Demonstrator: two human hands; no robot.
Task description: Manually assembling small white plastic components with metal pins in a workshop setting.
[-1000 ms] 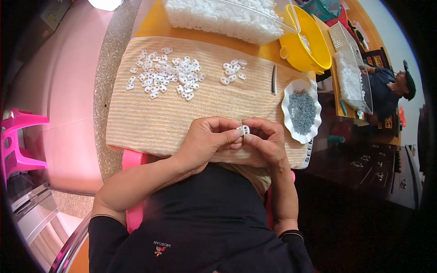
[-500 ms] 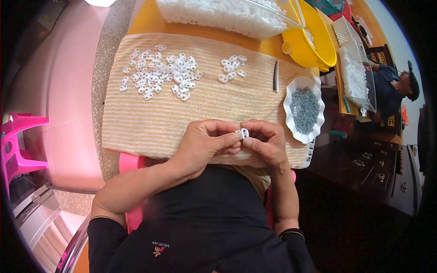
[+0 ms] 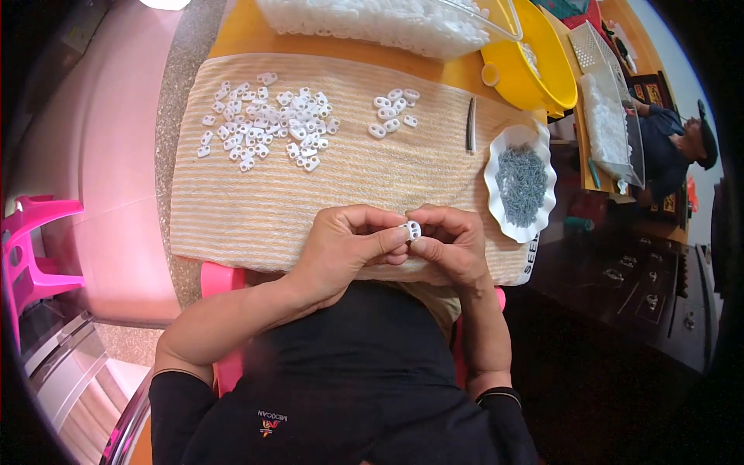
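My left hand (image 3: 345, 244) and my right hand (image 3: 453, 244) meet at the near edge of a striped beige cloth (image 3: 256, 205). Together they pinch one small white plastic piece with two holes (image 3: 411, 230) between the fingertips. On the cloth farther off lies a big scatter of several like white pieces (image 3: 267, 125) at the left and a smaller cluster (image 3: 393, 111) in the middle. A thin dark metal tool (image 3: 471, 124) lies beside that cluster. A white scalloped dish (image 3: 498, 203) of small grey metal parts (image 3: 523, 182) stands at my right.
A clear bin of white pieces (image 3: 387, 23) and a yellow bowl (image 3: 527, 77) stand at the table's far side. A white tray (image 3: 608, 116) sits further right, where another person (image 3: 678, 143) is seated. A pink plastic chair (image 3: 35, 248) is at my left.
My hands keep the white piece pinched in about the same place. The view has shifted a little, so the cloth and piles sit slightly lower and more centred.
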